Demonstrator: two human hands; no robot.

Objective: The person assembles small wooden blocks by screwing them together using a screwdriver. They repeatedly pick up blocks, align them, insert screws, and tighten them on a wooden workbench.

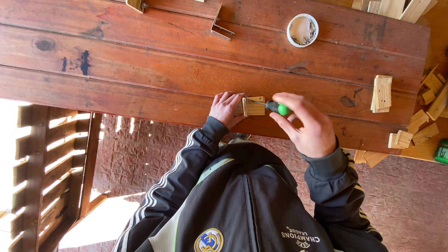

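Green-handled screwdriver; pale wood block; reddish-brown plank table; white cup.

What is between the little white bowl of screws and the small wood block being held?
Only bare red-brown table planks lie between the white bowl and the wood block, seen in the head view.
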